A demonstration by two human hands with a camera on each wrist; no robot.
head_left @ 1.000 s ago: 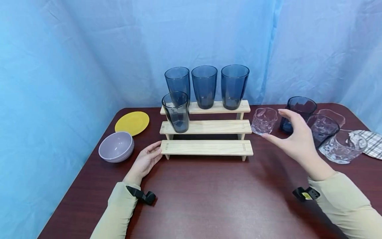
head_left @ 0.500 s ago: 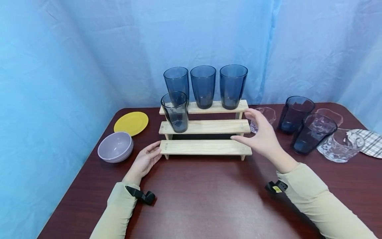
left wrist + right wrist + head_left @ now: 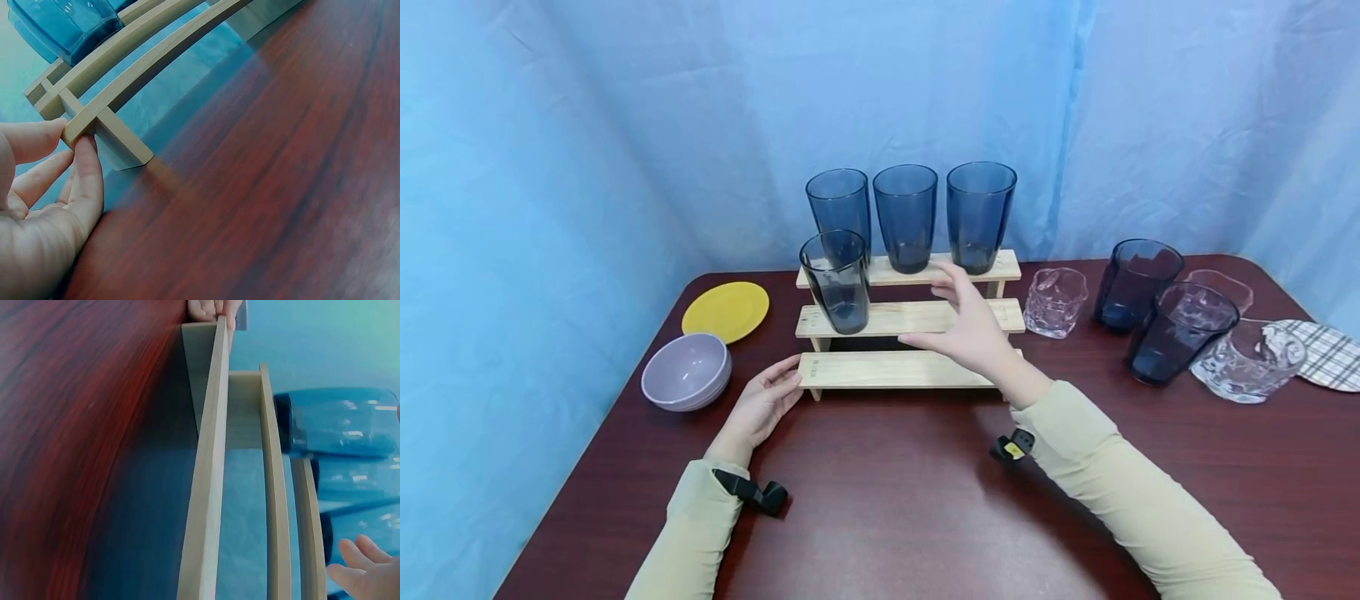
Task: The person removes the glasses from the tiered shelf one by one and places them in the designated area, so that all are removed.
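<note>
Now my left hand (image 3: pixel 763 410) pinches the pale three-tier wooden rack (image 3: pixel 872 369), my right hand (image 3: pixel 976 333) wide near a grey-blue glass tumbler (image 3: pixel 844 293)

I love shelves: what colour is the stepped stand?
The stand is pale beige, clearest in the head view.

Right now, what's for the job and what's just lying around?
Probably the job: three-tier wooden rack, pinched by left hand; four tinted tumblers on it; perhaps two more tumblers and clear glasses at right.

Probably lying around: yellow plate, lavender bowl, plaid cloth.
</note>
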